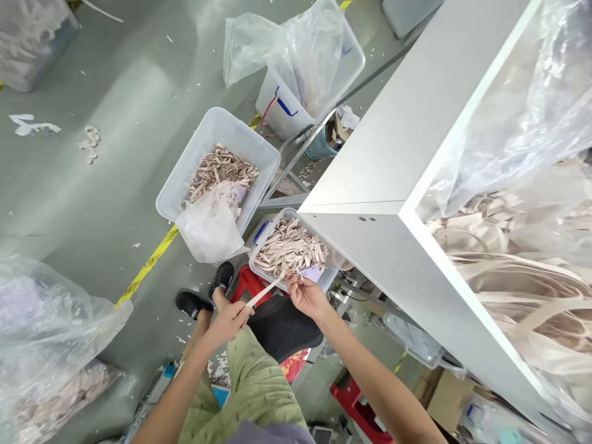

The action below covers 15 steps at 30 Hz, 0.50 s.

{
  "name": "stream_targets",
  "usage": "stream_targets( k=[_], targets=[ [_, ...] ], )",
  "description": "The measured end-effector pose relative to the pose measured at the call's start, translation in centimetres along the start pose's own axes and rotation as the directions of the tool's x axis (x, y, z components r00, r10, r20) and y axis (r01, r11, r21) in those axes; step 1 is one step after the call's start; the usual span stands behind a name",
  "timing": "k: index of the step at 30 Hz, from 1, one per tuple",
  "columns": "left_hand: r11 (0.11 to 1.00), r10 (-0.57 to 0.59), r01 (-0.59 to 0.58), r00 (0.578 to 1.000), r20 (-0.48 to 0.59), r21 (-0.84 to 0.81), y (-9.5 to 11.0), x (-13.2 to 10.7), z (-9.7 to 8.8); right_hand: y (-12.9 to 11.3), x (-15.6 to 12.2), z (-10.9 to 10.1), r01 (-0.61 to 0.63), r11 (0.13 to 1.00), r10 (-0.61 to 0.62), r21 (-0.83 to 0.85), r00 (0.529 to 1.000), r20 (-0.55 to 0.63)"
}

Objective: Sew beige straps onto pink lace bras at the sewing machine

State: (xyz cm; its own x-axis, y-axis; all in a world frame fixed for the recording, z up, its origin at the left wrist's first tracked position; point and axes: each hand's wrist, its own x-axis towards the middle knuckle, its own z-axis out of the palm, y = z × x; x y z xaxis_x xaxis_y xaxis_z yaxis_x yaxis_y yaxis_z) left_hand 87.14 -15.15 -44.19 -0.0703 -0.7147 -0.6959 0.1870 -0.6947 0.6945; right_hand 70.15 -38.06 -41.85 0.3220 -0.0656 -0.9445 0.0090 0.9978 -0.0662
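A beige strap (266, 291) stretches between my two hands. My left hand (230, 319) is closed on its lower end, above my knee. My right hand (304, 294) pinches its upper end at the rim of a small clear bin (259, 237) filled with several beige straps (291, 246). That bin rests on a red stool (246, 282) in front of me.
A larger clear bin (203, 154) of straps with a plastic bag (210, 225) stands on the grey floor behind it. Another bin with a bag (296, 55) is farther back. A white table (416, 123) with bagged straps (522, 246) fills the right. Yellow floor tape (148, 265) runs left.
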Motion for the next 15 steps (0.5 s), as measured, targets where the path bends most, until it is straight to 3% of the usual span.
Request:
stream_targets(
  k=[4, 8, 12, 15],
  targets=[
    [0.997, -0.071, 0.071, 0.997, 0.027, -0.008, -2.8, -1.8, -0.5, 1.4, 1.3, -2.9, 0.114, 0.993, -0.107, 0.031, 0.98, -0.17],
    [0.986, -0.159, 0.158, 0.987, 0.022, 0.048, -5.5, -0.1, 0.9, 1.9, 4.8, -6.6, 0.242, 0.967, -0.255, -0.084, 0.886, -0.387],
    [0.943, -0.289, 0.298, 0.954, -0.077, 0.147, -8.7, 3.2, 3.1, 0.3, 11.9, -9.2, 0.312, 0.906, -0.418, -0.286, 0.76, -0.498],
    [0.895, -0.37, 0.404, 0.909, -0.194, 0.189, -11.5, 4.6, 4.5, -1.2, 18.6, -10.4, 0.268, 0.855, -0.491, -0.443, 0.692, -0.53]
  ],
)
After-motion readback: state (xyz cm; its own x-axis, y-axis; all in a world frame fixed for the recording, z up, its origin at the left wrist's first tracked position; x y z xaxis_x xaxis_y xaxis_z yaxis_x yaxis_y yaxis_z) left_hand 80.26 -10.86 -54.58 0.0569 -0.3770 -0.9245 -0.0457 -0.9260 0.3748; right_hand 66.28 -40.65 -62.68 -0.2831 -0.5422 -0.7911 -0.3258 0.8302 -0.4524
